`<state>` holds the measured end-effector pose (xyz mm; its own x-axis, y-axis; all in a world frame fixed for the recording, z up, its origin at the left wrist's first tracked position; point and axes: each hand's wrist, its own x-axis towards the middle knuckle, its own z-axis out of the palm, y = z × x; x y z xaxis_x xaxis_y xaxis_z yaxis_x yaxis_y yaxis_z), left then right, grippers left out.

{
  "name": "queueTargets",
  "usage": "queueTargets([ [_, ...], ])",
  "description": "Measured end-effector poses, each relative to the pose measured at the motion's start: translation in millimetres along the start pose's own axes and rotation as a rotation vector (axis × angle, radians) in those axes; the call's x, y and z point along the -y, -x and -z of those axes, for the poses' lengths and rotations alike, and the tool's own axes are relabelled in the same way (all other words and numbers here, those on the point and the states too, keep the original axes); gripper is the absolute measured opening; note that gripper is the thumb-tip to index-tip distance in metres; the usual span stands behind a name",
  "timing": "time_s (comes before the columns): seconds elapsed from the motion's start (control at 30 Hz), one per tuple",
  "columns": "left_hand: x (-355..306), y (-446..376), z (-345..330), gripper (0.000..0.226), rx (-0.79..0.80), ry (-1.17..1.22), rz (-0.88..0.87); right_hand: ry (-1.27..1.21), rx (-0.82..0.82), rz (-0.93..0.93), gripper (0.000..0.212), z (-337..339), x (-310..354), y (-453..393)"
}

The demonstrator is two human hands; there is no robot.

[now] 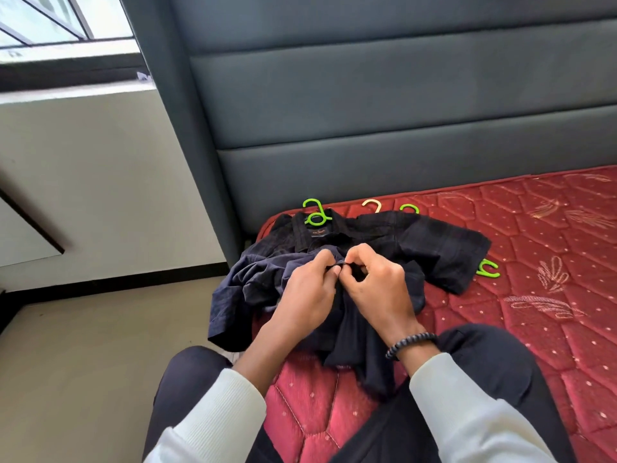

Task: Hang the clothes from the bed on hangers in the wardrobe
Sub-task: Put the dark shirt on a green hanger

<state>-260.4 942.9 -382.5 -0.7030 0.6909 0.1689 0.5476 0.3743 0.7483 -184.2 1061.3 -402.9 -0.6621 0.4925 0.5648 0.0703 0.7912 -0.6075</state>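
A dark navy shirt point(434, 242) lies spread on the red mattress point(551, 262) near its corner. A green hanger point(315, 213) sits inside the collar, its hook pointing at the headboard. My left hand point(305, 292) and my right hand point(377, 284) meet over the shirt's front just below the collar, and both pinch the fabric edge there between thumb and fingers. A cream hanger hook point(371, 205), a second green hook point(409, 208) and a green hanger end point(488, 268) stick out from under the shirt. No wardrobe is in view.
A padded grey headboard point(367, 111) rises behind the mattress. To the left lie bare beige floor point(83, 362), a pale wall and a window. My knees in dark trousers frame the mattress corner at the bottom.
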Motion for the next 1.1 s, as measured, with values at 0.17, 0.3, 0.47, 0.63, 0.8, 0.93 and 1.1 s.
queueTargets([
  [0.17, -1, -32, 8, 0.010, -0.228, 0.137, 0.173, -0.132, 0.071, -0.112, 0.016, -9, -9, -18],
  [0.3, 4, -47, 26, 0.022, -0.268, 0.123, 0.209, -0.204, 0.053, -0.304, 0.016, -11, -27, -16],
  [0.47, 23, -8, -4, 0.026, -0.079, -0.232, 0.241, -0.392, 0.083, -0.467, 0.021, -13, -38, -23],
  [0.63, 39, -6, -22, 0.043, -0.067, -0.316, 0.282, -0.625, 0.169, -0.592, 0.001, -10, -30, -18],
  [0.8, 43, -11, -7, 0.019, -0.069, -0.250, 0.268, -0.344, 0.140, -0.529, 0.008, 3, -41, -15],
  [0.93, 26, -9, 22, 0.026, -0.057, -0.070, 0.221, -0.135, 0.036, -0.497, 0.024, 13, -31, -17],
  [1.1, 12, 0, 36, 0.025, 0.006, 0.205, 0.211, -0.277, 0.059, -0.448, 0.038, 7, -9, -9],
])
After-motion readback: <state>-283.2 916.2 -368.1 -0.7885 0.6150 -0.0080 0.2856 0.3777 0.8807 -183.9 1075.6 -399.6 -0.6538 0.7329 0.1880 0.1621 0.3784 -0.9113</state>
